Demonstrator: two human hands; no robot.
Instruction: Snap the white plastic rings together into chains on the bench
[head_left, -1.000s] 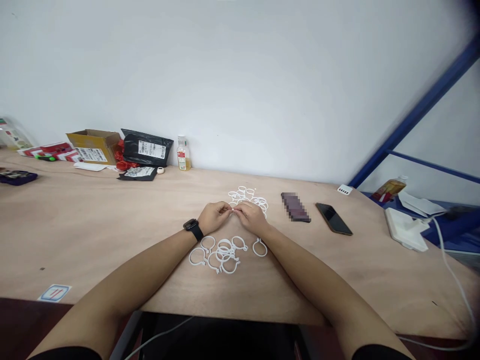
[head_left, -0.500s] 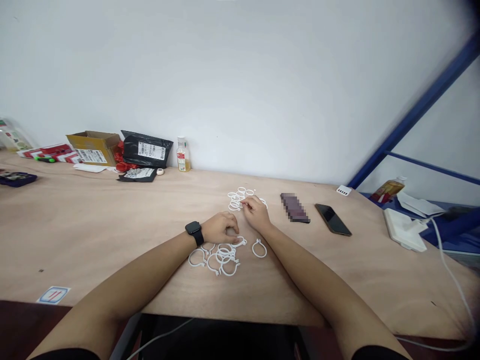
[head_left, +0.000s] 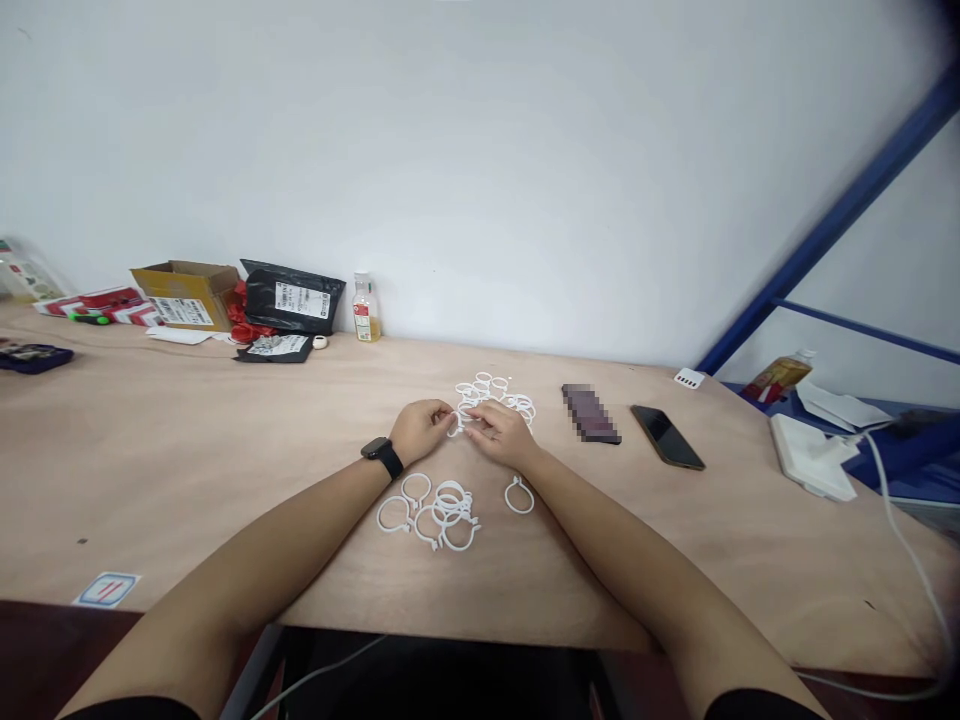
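Observation:
My left hand (head_left: 424,428), with a black watch on its wrist, is closed with thumb and fingertips on a white plastic ring (head_left: 454,427). Facing it, my right hand (head_left: 501,432) has thumb and fingers slightly apart, close to the same ring; whether they touch it is unclear. Behind the hands lies a far cluster of white rings (head_left: 484,379), partly hidden by my right fingers. Nearer to me is a looser pile of white rings (head_left: 393,514) with small clasp ends. One single ring (head_left: 519,510) lies apart from that pile, beside my right forearm.
To the right lie a pixelated dark rectangular thing (head_left: 591,413), a phone (head_left: 667,437) and a white power adapter (head_left: 810,460) with a cable. Along the wall stand a bottle (head_left: 366,308), a black parcel bag (head_left: 289,298) and a cardboard box (head_left: 187,290).
My left hand has moved away from the near pile, up towards the far cluster, carrying a ring. My right hand has drawn back slightly towards the left hand, its fingers parting.

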